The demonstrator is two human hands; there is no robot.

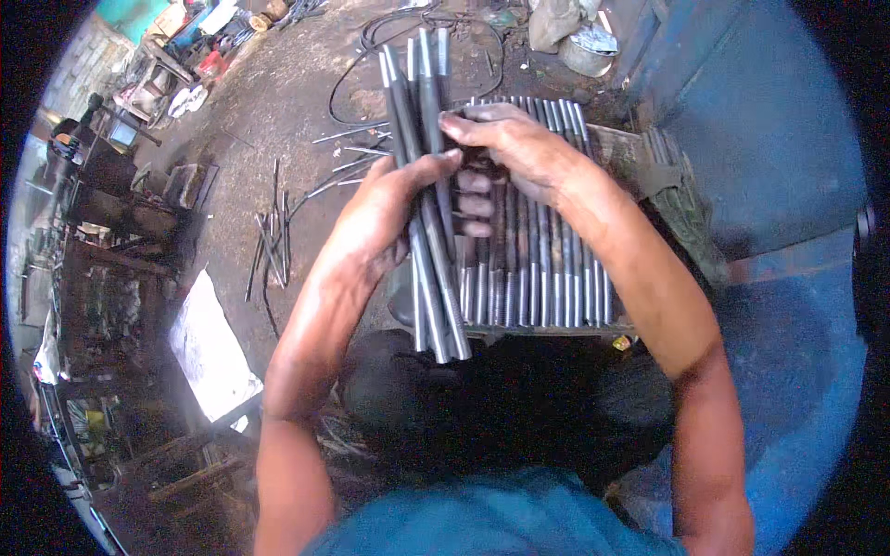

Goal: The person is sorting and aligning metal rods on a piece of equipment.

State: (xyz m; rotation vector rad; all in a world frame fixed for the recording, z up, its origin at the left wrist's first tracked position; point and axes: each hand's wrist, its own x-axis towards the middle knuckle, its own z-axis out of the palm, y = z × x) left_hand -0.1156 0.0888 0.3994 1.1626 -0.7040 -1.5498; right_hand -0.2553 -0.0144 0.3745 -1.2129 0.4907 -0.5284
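Several dark metal rods with bright ends [429, 243] are bunched together in front of me, slightly fanned at the top. My left hand [400, 190] is wrapped around the bundle at its middle, thumb across the front. Fingertips show at the bundle's right side. My right hand [505, 144] pinches at the upper right of the bunch, thumb and forefinger closed against a rod; its other fingers are partly hidden. Below and to the right, a row of similar rods [547, 287] lies side by side on a low support, just under my right hand and forearm.
Loose thin rods [269, 241] lie on the floor at the left, near a white sheet [211, 343]. A black cable [338, 88] loops beyond the bundle. Blue metal panels [760, 139] stand at the right. Dark machinery [102, 296] lines the left side. Pale sacks [556, 23] sit at the back.
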